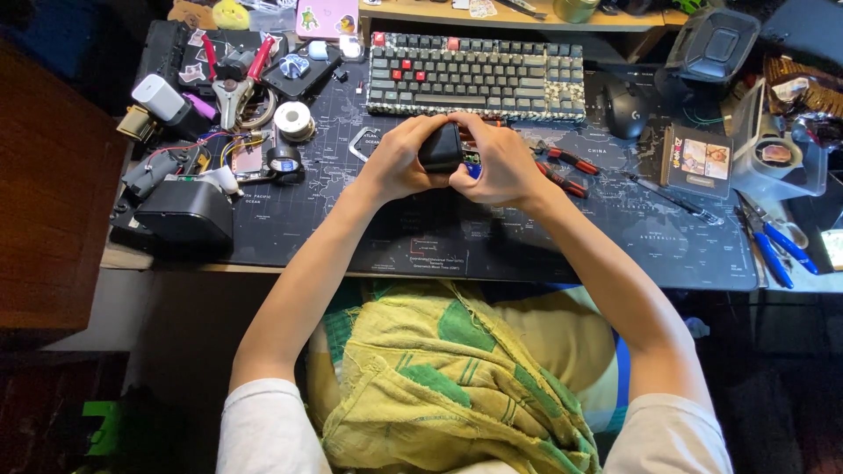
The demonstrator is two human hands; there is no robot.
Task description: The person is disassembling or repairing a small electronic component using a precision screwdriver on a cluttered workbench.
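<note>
- Both hands, left hand (397, 160) and right hand (503, 165), are closed around a small black plastic device (441, 147) held above the dark map-printed desk mat (527, 237), just in front of the grey mechanical keyboard (477, 76).
- A small blue part (473, 169) shows between the fingers; squeezing hard could likely snap it or let it drop.
- If the grip slips, the device may land on the red-handled pliers (562, 171) nearby.

hands: two, left hand (395, 161) and right hand (502, 167) are holding one small black box (441, 147) | keyboards: one keyboard (477, 76) is sitting | computer mice: one mouse (626, 109) is lying | solder spools: one spool (293, 119) is resting | blue-handled pliers: one pair (776, 250) is lying
</note>
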